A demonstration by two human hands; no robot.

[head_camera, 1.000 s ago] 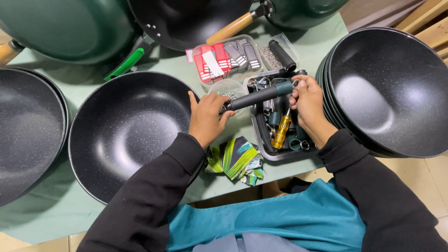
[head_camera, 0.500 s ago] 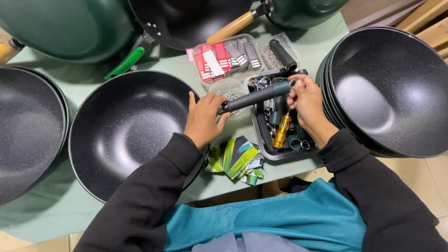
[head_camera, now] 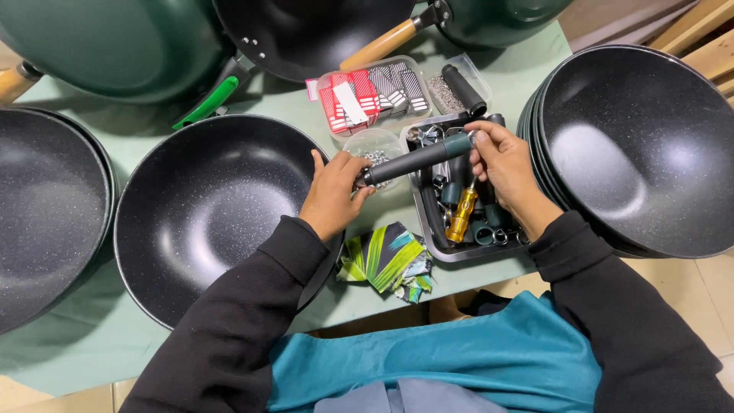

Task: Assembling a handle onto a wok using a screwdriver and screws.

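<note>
A black speckled wok (head_camera: 206, 206) lies on the green table in front of me. My left hand (head_camera: 330, 193) grips its right rim where a dark grey handle (head_camera: 417, 158) joins it. My right hand (head_camera: 505, 164) is closed on the handle's far end, over a metal tray (head_camera: 428, 229). A gold-coloured screwdriver (head_camera: 462, 214) lies in that tray just below my right hand.
A stack of black woks (head_camera: 642, 145) stands at the right, another wok (head_camera: 46, 214) at the left. Green pans (head_camera: 115, 46) and a wooden-handled pan (head_camera: 321, 30) lie at the back. Clear boxes of red and striped tags (head_camera: 371, 95) and small screws (head_camera: 378, 153) sit nearby. Folded leaflets (head_camera: 386, 260) lie near the table edge.
Both hands stay on the handle at the wok's rim. The handle has tilted slightly; nothing else has moved.
</note>
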